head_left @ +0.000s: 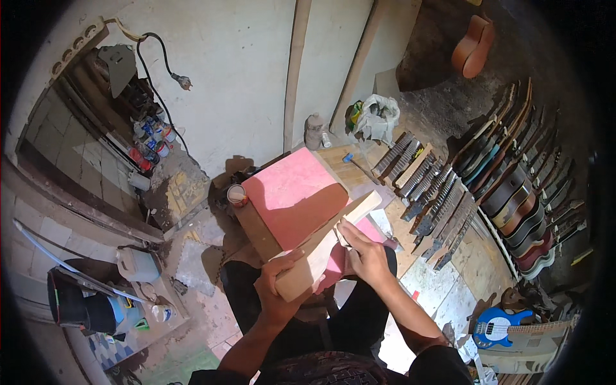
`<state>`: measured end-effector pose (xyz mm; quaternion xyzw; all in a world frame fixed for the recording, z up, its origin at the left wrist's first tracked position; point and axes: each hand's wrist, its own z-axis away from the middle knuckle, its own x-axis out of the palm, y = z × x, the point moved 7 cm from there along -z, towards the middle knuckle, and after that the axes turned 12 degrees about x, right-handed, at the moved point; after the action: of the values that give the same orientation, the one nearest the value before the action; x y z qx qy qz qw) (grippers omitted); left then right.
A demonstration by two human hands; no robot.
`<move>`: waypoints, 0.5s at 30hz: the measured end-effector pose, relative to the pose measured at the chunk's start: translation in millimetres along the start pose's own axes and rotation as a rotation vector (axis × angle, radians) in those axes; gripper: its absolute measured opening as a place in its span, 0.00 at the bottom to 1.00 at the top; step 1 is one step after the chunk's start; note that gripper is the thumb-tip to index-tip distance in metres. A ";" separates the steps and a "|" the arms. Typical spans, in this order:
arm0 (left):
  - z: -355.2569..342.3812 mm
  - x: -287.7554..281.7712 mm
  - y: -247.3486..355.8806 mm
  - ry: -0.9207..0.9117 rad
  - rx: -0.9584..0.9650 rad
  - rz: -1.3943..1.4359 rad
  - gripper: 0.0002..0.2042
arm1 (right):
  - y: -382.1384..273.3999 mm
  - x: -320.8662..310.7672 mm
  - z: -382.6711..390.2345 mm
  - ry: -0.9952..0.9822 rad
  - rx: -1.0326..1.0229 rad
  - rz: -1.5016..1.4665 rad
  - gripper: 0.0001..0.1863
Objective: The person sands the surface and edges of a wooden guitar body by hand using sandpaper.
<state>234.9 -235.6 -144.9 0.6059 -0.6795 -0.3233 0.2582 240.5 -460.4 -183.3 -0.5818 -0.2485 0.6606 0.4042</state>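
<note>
A long pale wooden piece (316, 247) lies at a slant over my lap, its broad block-like end near me on the left and its narrow end far to the right. My left hand (277, 274) is closed around the broad end. Against the wood's right side, my right hand (364, 251) pinches a small pale folded piece (344, 236); its material is unclear. Just beyond the wood stands a low work stand with a pink top (289, 192), which carries the wood's shadow. A small round tin (237, 194) sits at the stand's left edge.
Right of the stand, several fretted guitar necks (420, 186) lie in rows beside a blue-headed hammer (350, 158). Guitar bodies (513, 205) line the far right, with a blue bass guitar (500, 326) nearer. Black buckets (67, 298) and a jerrycan (138, 264) stand at left.
</note>
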 end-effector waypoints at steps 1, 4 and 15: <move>-0.3 1.9 0.2 -0.033 0.000 -0.014 0.32 | -11.8 1.5 6.8 0.021 -0.099 -0.083 0.36; -5.1 0.9 1.7 0.056 -0.024 -0.009 0.30 | -29.7 15.3 22.9 0.047 -0.272 -0.248 0.32; 0.1 -1.8 -0.2 0.007 0.074 -0.049 0.33 | 18.6 0.5 -5.1 0.081 -0.187 0.008 0.33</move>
<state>235.2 -233.8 -145.0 0.6326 -0.6751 -0.3020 0.2299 240.8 -470.9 -199.4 -0.6442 -0.2904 0.6119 0.3553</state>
